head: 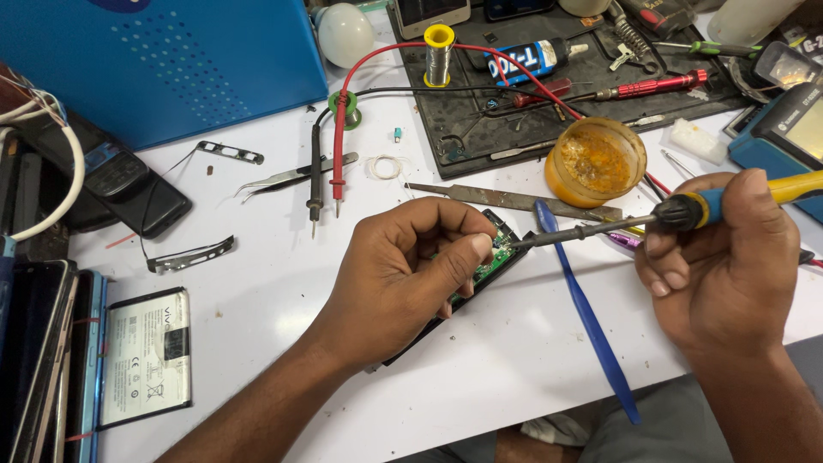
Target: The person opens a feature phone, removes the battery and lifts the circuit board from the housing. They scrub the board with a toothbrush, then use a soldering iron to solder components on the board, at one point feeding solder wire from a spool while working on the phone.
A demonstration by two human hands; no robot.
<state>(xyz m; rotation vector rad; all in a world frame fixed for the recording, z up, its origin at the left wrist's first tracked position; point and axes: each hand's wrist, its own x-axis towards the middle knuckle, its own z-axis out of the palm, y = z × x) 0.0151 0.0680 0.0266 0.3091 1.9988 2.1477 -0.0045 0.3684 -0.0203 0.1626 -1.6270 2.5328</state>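
Note:
My left hand [410, 266] is closed over a small black device with a green circuit board [492, 259], pinning it on the white table [257, 283]; thumb and forefinger pinch at the board's upper edge. My right hand [724, 257] grips a soldering iron [686, 210] with a blue and yellow handle. Its metal tip reaches left and touches the board just beside my left thumb. Most of the device is hidden under my left hand.
A blue plastic pry tool [587, 317] lies between my hands. Behind are an amber flux tin [596, 161], a metal file [506, 200], tweezers [291, 178], red and black probe leads [330, 163], solder spools [438, 53] and a black mat [480, 129]. A phone battery [146, 356] and phones [43, 360] lie left.

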